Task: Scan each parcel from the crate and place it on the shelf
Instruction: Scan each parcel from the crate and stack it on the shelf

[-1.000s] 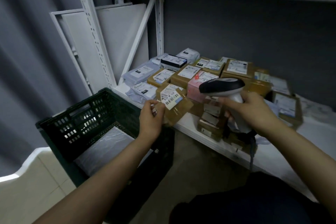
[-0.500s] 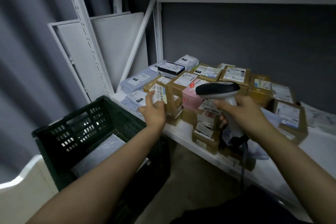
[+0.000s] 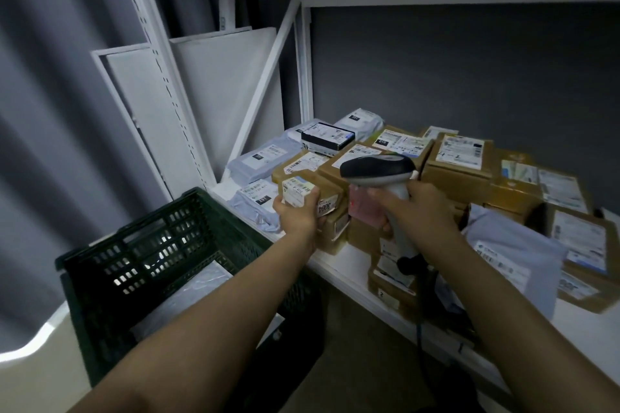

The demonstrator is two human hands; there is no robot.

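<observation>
On shelf (image 3: 339,263), prob.: parcel (image 3: 297,192) + L hand (image 3: 298,217)

We see only parts of a person: two arms, two hands and a patch of clothing. The left forearm (image 3: 218,322) is bare along its whole visible length, broad where it lies nearest us and narrowing evenly to the wrist. The right forearm (image 3: 503,295) is bare as well and tapers the same way. The left hand (image 3: 297,216) and the right hand (image 3: 419,208) are uncovered, and we see mostly their backs. The light is dim, so we cannot make out detail such as nails. Low between the arms lies a dark garment (image 3: 463,396), nearly black and plain. We cannot tell which piece of clothing it is.
</observation>
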